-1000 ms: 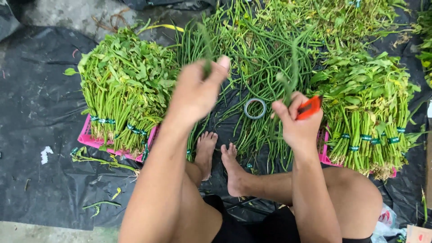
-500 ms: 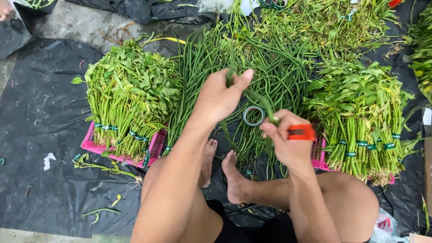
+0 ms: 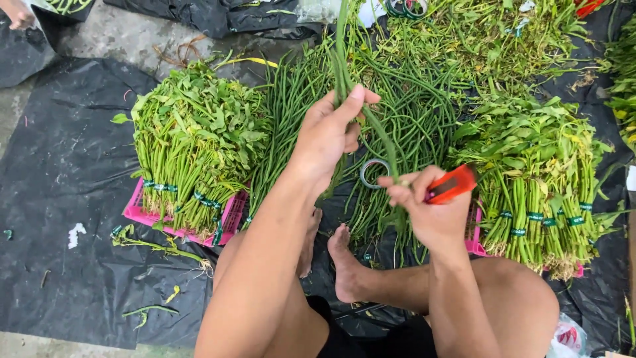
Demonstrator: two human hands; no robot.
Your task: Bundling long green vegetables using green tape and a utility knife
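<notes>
a: black plastic sheeting (image 3: pixel 73 172) covers the ground, with bare concrete showing at the far edge. what's different from a second ago?

b: the left hand (image 3: pixel 329 136) was stretched out over the heap with its fingers loose. now it has drawn back toward the body and closed round a small bunch of long thin green beans (image 3: pixel 344 53), which stand up and away from the fist. the camera has also tipped, so more of the sheeting shows.

a: so the gathering part looks done?

b: that's my reading: a handful is pulled free of the loose heap of long green beans (image 3: pixel 411 113) lying just beyond both hands.

a: and the right hand (image 3: pixel 430 209)?

b: it has dropped a little and come closer to the left. it's curled shut around a small orange-red plastic cutter (image 3: pixel 450 185), while thumb and forefinger pinch the lower ends of the same beans. a grey ring of tape (image 3: pixel 375 174) lies on the heap between the two hands.

a: pose?

b: both forearms reach forward over the knees, left wrist raised, right wrist lower and bent inward. left of the left hand, tied bundles of leafy green stalks (image 3: pixel 192 152) rest on a pink plastic crate (image 3: pixel 142 215); more tied leafy bundles (image 3: pixel 536 179) sit right of the right hand.
</notes>
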